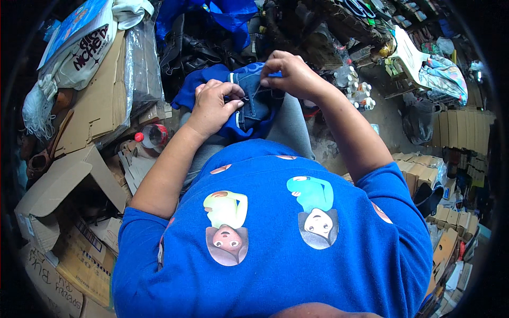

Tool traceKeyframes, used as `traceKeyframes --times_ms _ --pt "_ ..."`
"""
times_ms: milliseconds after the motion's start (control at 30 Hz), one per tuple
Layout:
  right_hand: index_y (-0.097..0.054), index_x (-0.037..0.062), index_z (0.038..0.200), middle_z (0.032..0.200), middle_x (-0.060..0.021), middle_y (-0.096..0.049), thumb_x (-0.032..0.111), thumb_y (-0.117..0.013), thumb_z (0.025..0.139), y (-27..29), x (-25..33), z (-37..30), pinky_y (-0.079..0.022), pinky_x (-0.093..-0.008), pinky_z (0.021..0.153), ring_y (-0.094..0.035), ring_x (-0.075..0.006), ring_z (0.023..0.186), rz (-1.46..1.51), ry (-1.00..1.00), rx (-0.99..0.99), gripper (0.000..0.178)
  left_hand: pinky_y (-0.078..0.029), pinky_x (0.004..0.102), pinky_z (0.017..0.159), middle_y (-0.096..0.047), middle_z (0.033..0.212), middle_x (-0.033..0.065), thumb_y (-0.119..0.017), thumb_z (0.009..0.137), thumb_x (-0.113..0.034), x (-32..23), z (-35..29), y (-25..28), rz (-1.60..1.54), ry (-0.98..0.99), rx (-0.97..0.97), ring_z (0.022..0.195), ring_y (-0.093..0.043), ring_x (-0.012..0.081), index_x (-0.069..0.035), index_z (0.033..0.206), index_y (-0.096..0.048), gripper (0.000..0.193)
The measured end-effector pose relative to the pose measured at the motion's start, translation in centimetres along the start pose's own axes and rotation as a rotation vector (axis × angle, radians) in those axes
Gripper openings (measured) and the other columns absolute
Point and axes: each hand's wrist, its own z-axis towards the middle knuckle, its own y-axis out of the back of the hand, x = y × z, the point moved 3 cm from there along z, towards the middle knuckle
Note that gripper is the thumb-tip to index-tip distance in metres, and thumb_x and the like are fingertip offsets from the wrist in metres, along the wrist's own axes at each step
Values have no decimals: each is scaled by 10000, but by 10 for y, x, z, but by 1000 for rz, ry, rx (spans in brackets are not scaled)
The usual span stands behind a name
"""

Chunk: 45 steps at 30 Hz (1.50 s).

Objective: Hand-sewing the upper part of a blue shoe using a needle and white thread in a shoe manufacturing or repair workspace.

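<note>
A bunched blue cloth (pixel 204 78) lies across my lap, with a dark denim piece (pixel 254 93) on it that has pale edges and light stitching lines. On the left side of the denim, my left hand (pixel 213 107) pinches the fabric between thumb and fingers. My right hand (pixel 291 76) is raised over the far right part of the denim, thumb and fingertips brought together. Whatever is between those fingertips is too small to make out. Grey trousers (pixel 292 124) show under the cloth.
Stacked flat cardboard (pixel 98 100) and an open cardboard box (pixel 58 183) crowd the left, with a red-capped plastic bottle (pixel 154 136) closer in. White-capped small bottles (pixel 362 95) stand right of my right forearm. A white chair (pixel 411 55) holds cloth farther right.
</note>
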Motion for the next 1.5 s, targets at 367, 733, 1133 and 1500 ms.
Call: traceKeyframes --times_ms 367,733,1133,1500 --pt "-716 156 876 897 -36 -610 242 -784 703 4 8 -16 -405 -394 848 -567 -235 933 -127 185 -75 204 -471 349 791 -675 842 72 -731 700 -106 -2 -12 11 -15 46 -93 845 -620 247 -69 814 -712 121" --pt "-715 74 812 795 -39 -596 184 -805 716 -36 -18 -19 -459 -315 739 -558 -179 823 306 -152 58 172 -340 410 911 -617 867 49 -677 748 -156 -14 -19 -7 210 117 -66 966 -560 238 -105 809 -651 83" --pt "-742 79 823 743 5 -687 228 -817 734 -40 -14 -3 -471 -249 693 -594 -77 705 634 -381 159 189 -337 407 887 -596 919 75 -641 794 -133 -17 -11 -17 201 101 -178 991 -543 260 -93 861 -613 83" --pt "-685 -6 821 690 14 -597 277 -733 838 -28 -6 2 -428 -251 670 -524 -72 695 490 -366 277 288 -333 403 831 -590 768 37 -693 767 -152 -24 6 19 318 -20 163 869 -558 241 -113 835 -638 96"
